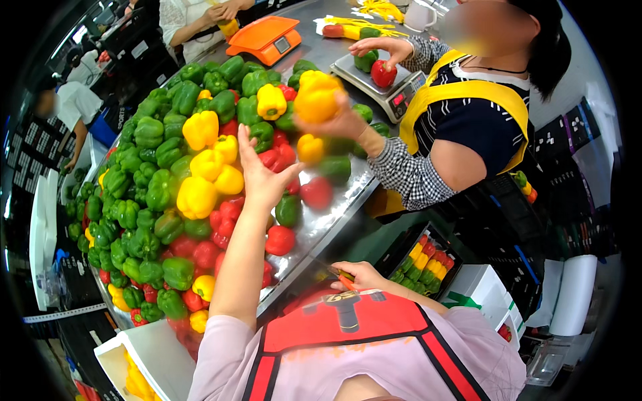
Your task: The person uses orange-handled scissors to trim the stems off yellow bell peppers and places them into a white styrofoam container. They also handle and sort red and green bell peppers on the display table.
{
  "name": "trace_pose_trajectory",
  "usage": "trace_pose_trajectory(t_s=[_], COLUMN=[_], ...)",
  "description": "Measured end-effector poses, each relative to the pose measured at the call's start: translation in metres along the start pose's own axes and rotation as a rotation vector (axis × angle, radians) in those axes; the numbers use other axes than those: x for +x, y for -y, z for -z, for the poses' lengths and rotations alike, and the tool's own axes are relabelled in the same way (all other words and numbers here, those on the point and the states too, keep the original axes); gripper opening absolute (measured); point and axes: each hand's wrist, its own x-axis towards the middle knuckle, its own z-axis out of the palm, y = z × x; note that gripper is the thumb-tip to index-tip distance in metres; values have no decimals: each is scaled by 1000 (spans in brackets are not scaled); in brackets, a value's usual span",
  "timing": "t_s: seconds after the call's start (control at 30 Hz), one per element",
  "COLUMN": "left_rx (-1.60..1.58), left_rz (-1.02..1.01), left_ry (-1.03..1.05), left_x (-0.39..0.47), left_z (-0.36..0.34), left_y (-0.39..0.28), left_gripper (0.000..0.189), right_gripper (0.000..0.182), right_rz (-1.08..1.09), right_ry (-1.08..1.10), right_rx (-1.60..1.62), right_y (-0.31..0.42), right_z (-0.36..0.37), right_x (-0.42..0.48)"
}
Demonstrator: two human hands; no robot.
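Observation:
My left hand (266, 175) reaches over the pepper pile with its fingers apart and nothing in them. Near it lie red bell peppers (277, 158) and yellow bell peppers (206, 165), and a wide heap of green bell peppers (145, 240) spreads to the left. Low in front of my red apron (346, 321), my right hand (358, 275) is closed on a small orange-handled tool (346, 280), whose kind I cannot tell. Beyond my left hand, a co-worker's hand holds a large yellow-orange bell pepper (317, 97).
Across the metal table's edge (321, 245) stands the co-worker, one hand at a red pepper (383, 74) on a digital scale (381, 90). An orange scale (263, 40) is at the back. A crate of packed peppers (426, 263) and a white foam box (150, 356) stand beside the table.

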Motion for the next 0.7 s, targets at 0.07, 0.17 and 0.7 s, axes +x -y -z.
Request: trace_pose_trajectory(t_s=[0.07, 0.17, 0.7], left_rx=[-108, -294, 15], left_rz=[67, 214, 381], left_ry=[0, -38, -264], left_x=[-8, -35, -185], left_z=[7, 31, 144], left_y=[-5, 0, 40], left_gripper=[111, 99, 60], right_gripper=[44, 44, 42], right_rz=[7, -16, 8], right_ry=[-2, 8, 64], right_rx=[-15, -14, -46], right_y=[2, 5, 27], right_z=[1, 2, -11], right_x=[3, 5, 20])
